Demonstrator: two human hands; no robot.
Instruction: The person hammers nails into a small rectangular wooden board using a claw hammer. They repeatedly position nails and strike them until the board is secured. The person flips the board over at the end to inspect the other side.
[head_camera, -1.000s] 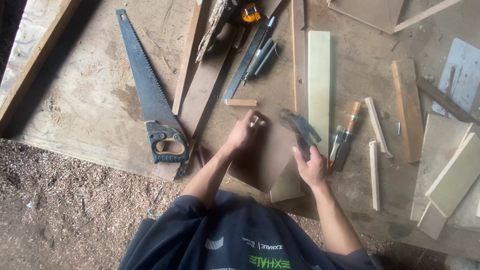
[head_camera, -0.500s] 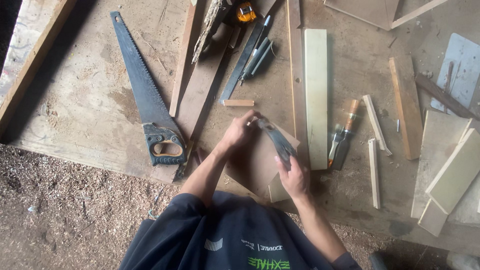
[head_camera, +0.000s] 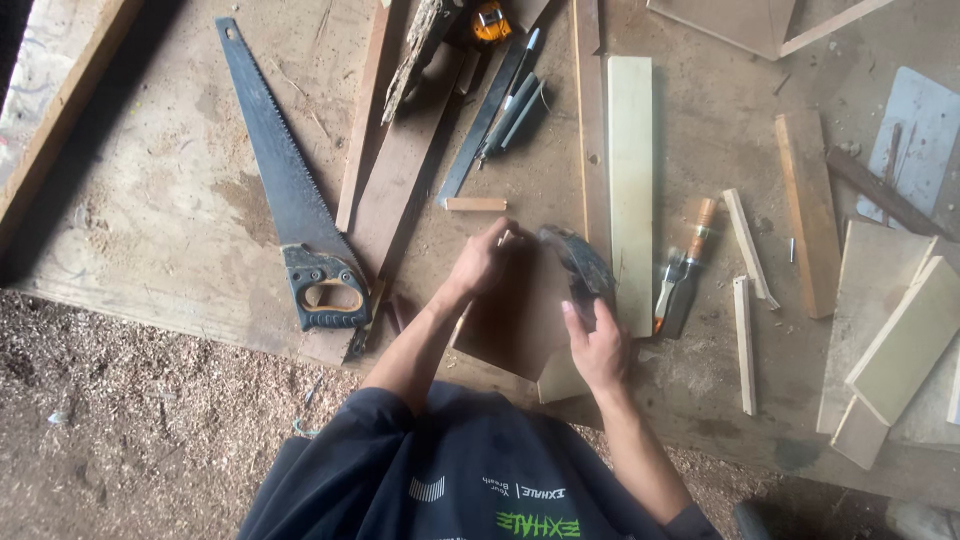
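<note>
Now that your right hand (head_camera: 598, 350), clenched on the hammer (head_camera: 578, 262), has swung down, your left hand (head_camera: 482, 262) pinches a nail on the board (head_camera: 515, 325) near the table's front edge.

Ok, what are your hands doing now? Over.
Right hand grips hammer. Left hand pinches something small on board. Chisel lies close by.

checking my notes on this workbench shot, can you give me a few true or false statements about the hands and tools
1. The right hand grips a dark-headed hammer. True.
2. The left hand rests on the black-handled hand saw. False: it pinches something small at the top edge of a dark brown square board; the saw lies apart, to the left.
3. A wooden-handled chisel lies right of the pale long wooden plank. True.
4. The saw stands upright against a wall. False: it lies flat on the bench.
</note>
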